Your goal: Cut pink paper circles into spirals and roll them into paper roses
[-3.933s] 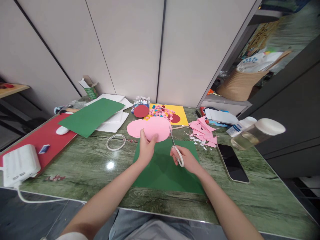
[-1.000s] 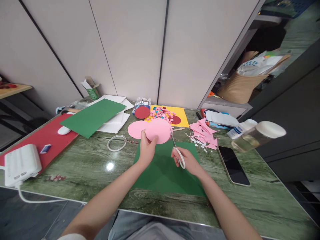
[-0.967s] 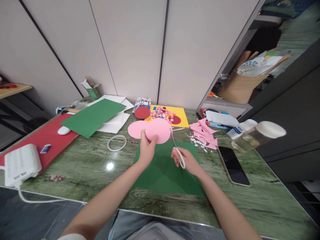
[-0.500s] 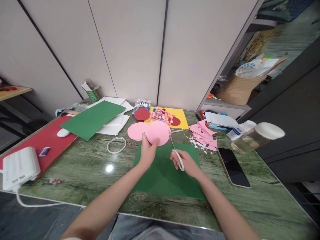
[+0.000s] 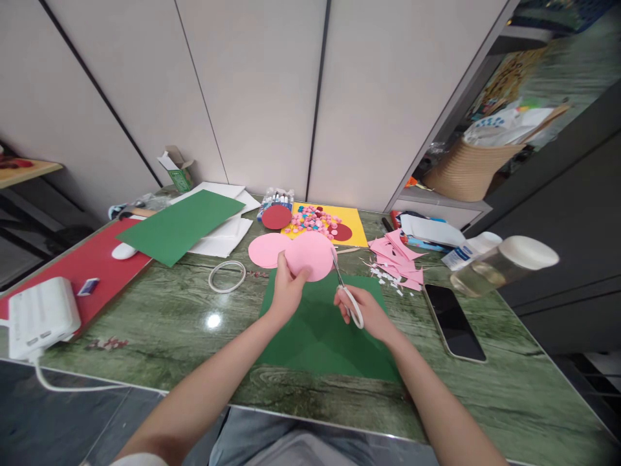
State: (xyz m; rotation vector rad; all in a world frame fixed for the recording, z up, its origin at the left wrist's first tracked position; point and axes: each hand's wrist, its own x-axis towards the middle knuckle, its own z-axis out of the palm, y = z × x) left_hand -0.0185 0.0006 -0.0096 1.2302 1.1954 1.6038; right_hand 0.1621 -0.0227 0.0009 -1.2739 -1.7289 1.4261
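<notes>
Left hand [image 5: 288, 288] pinches pink disc [image 5: 313, 254] by lower edge — right hand [image 5: 367, 313] grips scissors [image 5: 359, 318] at right edge, gap between hands.

Reads moderately bright, with soft, even light on the raised pink disc [image 5: 313, 256]. Glares in one white spot on the glossy counter [image 5: 179, 317]. Shades faintly across the nearer green sheet [image 5: 323, 346]. Darkens toward the far right. Stretches at the edges, leaning the bottle [image 5: 501, 264] outward. Blurs fine print.

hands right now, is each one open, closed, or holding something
Left hand: closed, pinching a pink paper circle.
Right hand: closed, holding white-handled scissors.
</notes>
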